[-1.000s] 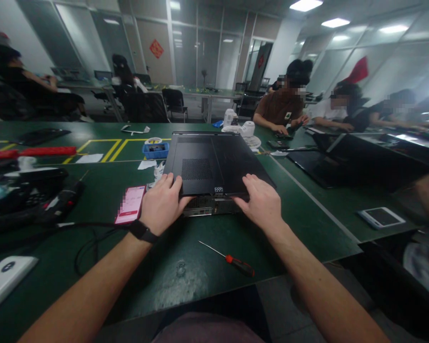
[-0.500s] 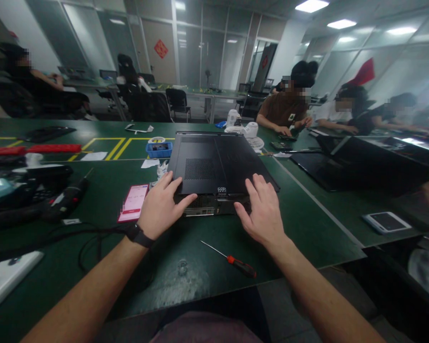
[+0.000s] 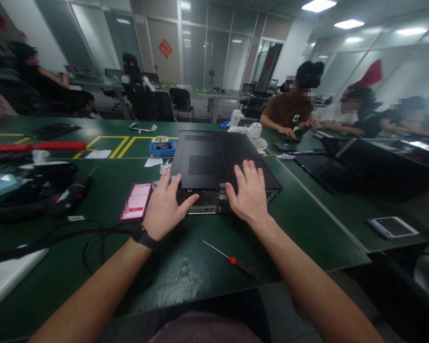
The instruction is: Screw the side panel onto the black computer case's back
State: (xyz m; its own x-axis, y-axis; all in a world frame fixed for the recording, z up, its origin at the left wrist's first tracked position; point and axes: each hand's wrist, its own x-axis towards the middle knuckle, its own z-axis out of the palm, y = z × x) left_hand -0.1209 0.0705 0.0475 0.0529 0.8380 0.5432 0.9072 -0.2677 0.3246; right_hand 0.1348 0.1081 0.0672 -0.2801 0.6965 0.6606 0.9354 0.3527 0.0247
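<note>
A black computer case [image 3: 204, 166] lies flat on the green table, its vented panel facing up and its port side towards me. At its near left corner, my left hand [image 3: 166, 205] rests with fingers spread and the thumb along the near edge. My right hand [image 3: 249, 193] lies flat with fingers apart on the right part of the panel, over the near edge. Neither hand is wrapped around anything. Between my forearms, a screwdriver [image 3: 232, 260] with a red and black handle lies on the table.
Left of the case are a phone [image 3: 136, 202] with a pink screen, a blue box [image 3: 162, 149] and a power drill [image 3: 66, 200] among cables. Farther right lie a tablet-like device [image 3: 393, 227] and black panels [image 3: 321, 171]. A person [image 3: 289, 109] works across the table.
My right hand has moved left and farther onto the case's top panel. My left hand stays at the near left corner. The whole view has shifted slightly.
</note>
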